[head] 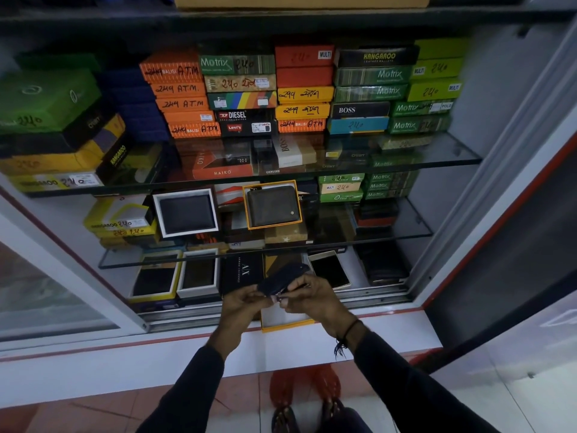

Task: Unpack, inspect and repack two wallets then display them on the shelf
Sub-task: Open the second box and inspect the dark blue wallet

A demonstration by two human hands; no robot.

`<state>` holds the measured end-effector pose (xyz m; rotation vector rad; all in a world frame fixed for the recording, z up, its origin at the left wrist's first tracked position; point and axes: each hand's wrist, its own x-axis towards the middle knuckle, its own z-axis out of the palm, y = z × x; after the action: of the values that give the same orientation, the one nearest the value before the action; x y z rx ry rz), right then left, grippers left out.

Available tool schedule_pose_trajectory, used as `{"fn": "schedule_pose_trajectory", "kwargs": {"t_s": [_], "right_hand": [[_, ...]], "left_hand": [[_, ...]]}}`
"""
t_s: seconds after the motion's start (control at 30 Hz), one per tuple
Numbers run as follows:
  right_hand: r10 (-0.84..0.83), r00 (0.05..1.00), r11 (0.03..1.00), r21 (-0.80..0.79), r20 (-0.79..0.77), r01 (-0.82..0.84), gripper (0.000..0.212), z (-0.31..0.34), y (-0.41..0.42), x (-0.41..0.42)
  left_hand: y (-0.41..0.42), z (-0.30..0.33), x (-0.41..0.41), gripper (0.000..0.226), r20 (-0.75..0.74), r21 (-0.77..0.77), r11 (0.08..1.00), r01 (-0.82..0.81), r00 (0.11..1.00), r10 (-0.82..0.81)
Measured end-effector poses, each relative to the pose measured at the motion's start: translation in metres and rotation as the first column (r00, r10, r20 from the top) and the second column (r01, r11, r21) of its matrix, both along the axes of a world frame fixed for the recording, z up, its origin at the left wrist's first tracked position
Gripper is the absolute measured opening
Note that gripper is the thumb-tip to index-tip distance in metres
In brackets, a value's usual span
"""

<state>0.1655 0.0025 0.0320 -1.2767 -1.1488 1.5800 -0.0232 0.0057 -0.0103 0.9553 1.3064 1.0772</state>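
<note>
Both of my hands hold a dark navy zip wallet (281,278) in front of the cabinet's bottom shelf. My left hand (242,303) pinches its lower left edge. My right hand (307,296) grips its lower right side at the zip. Under my hands an open box with an orange rim and white inside (281,321) lies on the cabinet sill. On the middle glass shelf (390,235) a dark brown wallet (272,206) stands tilted in an orange-rimmed box, and a black wallet (186,214) stands in a white-rimmed box.
The upper glass shelf (437,151) carries stacks of closed wallet boxes in orange, green, yellow and black. The bottom shelf holds open boxed wallets (156,278), a black AX box (242,271) and a gold-rimmed box (330,269). Sliding glass door frames (93,270) flank the opening.
</note>
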Motion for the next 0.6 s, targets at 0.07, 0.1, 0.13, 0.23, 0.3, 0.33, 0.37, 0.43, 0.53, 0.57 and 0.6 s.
{"fn": "schedule_pose_trajectory", "kwargs": {"t_s": [0.07, 0.1, 0.13, 0.23, 0.3, 0.33, 0.37, 0.43, 0.53, 0.57, 0.6], "right_hand": [[0.017, 1.0, 1.0, 0.002, 0.017, -0.017, 0.034, 0.002, -0.001, 0.006], [0.015, 1.0, 1.0, 0.0, 0.02, -0.015, 0.033, 0.003, -0.001, 0.009], [0.005, 1.0, 1.0, -0.004, 0.021, -0.005, 0.033, 0.005, -0.001, 0.014], [-0.02, 1.0, 1.0, -0.003, -0.003, 0.02, 0.033, 0.014, 0.005, 0.036], [-0.067, 0.997, 0.998, -0.016, -0.032, 0.066, 0.031, 0.02, 0.012, 0.055], [-0.099, 0.994, 0.995, -0.04, -0.05, 0.097, 0.029, 0.022, 0.015, 0.064], [-0.107, 0.992, 0.993, -0.062, -0.063, 0.104, 0.028, 0.024, 0.019, 0.072], [-0.076, 0.994, 0.992, -0.104, -0.077, 0.068, 0.025, 0.021, 0.023, 0.078], [-0.096, 0.99, 0.976, -0.204, -0.106, 0.073, 0.019, 0.01, 0.026, 0.071], [-0.115, 0.983, 0.969, -0.236, -0.144, 0.078, 0.017, 0.004, 0.026, 0.067], [-0.113, 0.975, 0.963, -0.262, -0.192, 0.06, 0.015, -0.002, 0.026, 0.062]], "left_hand": [[-0.003, -0.001, -0.005, 0.026, 0.012, -0.015, 1.0, 0.026, 1.0, -0.026], [-0.004, -0.001, -0.007, 0.024, 0.022, -0.021, 0.999, 0.04, 0.999, -0.039], [-0.005, -0.001, -0.008, 0.022, 0.033, -0.022, 0.998, 0.051, 0.998, -0.051], [-0.008, 0.002, -0.015, 0.019, 0.077, -0.03, 0.996, 0.082, 0.994, -0.079], [-0.007, 0.001, -0.025, 0.03, 0.11, -0.033, 0.996, 0.082, 0.991, -0.078], [-0.007, -0.001, -0.03, 0.032, 0.13, -0.042, 0.996, 0.078, 0.989, -0.072], [-0.006, -0.001, -0.035, 0.032, 0.151, -0.055, 0.996, 0.075, 0.986, -0.066], [-0.004, -0.002, -0.038, 0.035, 0.21, -0.063, 0.992, 0.113, 0.973, -0.098], [-0.003, 0.003, -0.031, 0.034, 0.346, -0.051, 0.973, 0.226, 0.918, -0.195], [-0.004, 0.008, -0.026, 0.033, 0.384, -0.037, 0.962, 0.271, 0.893, -0.236], [-0.004, 0.012, -0.02, 0.033, 0.413, -0.015, 0.946, 0.323, 0.864, -0.289]]}}
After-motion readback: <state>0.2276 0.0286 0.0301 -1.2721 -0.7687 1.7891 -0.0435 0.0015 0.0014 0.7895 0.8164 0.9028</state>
